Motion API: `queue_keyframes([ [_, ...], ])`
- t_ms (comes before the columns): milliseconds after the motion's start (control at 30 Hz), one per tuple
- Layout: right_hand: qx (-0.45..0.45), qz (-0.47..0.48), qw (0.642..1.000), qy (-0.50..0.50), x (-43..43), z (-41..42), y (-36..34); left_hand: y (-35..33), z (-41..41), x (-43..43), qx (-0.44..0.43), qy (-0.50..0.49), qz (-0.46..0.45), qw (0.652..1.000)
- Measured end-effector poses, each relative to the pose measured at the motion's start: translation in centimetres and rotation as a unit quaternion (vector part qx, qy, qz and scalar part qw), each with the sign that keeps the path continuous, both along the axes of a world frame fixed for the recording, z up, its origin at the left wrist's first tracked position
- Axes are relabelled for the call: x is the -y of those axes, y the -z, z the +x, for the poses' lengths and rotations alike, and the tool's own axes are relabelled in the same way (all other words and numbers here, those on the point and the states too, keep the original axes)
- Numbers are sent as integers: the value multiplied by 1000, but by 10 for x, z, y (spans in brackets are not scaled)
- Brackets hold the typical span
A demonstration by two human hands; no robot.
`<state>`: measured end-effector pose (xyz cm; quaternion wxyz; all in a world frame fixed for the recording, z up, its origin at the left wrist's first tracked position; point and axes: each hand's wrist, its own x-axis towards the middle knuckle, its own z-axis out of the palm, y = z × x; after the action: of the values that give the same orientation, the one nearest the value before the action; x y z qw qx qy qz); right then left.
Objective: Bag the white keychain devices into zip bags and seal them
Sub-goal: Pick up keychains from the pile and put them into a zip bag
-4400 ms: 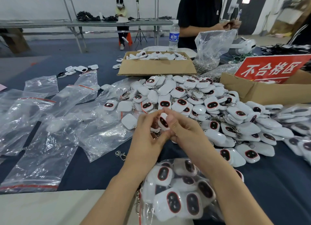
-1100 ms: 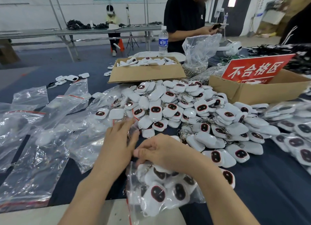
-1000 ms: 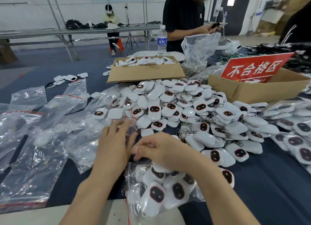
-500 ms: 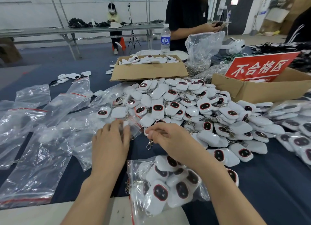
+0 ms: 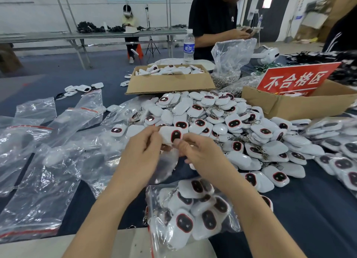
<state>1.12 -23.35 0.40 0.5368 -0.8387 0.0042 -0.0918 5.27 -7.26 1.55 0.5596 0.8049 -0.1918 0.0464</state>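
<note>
Head view showed both hands raised in front of the loose pile (image 5: 222, 118). We held one white keychain device (image 5: 172, 135) pinched between the left hand (image 5: 143, 151) and the right hand (image 5: 201, 153), with the right thumb on its dark face. A small zip bag (image 5: 168, 162) hung just beneath, touching the left fingers. We could not tell whether the device had entered the bag mouth. We judged this unit not yet sealed.

Done: a large bag (image 5: 193, 215) holding many devices nearest us, and bagged units (image 5: 336, 153) at far right.

Left: most of the loose pile, with empty bags (image 5: 38, 171) ready at left.
</note>
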Motion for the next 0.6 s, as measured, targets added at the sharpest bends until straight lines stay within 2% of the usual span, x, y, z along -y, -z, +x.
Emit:
queue_keyframes([
  [67,10,36,999,12,3,-1,-1,5,2,-5,-16,33,80,996],
  [133,16,71,997,20,4,-2,0,12,5,-12,-10,49,219,974],
  [200,20,100,994,30,4,0,1,15,7,-18,32,5,317,948],
  [267,21,118,992,34,4,1,1,13,9,-22,102,-80,352,927],
  [300,22,123,992,31,4,1,2,11,9,-24,127,-112,337,926],
  [367,27,132,991,19,4,1,2,8,9,-24,135,-135,246,950],
  [433,36,129,991,9,3,1,3,7,7,-18,68,-86,118,987],
  [500,45,111,993,2,2,1,4,8,2,-8,-10,-3,17,1000],
  [600,62,87,994,9,1,2,8,17,-2,0,-25,55,-28,998],
])
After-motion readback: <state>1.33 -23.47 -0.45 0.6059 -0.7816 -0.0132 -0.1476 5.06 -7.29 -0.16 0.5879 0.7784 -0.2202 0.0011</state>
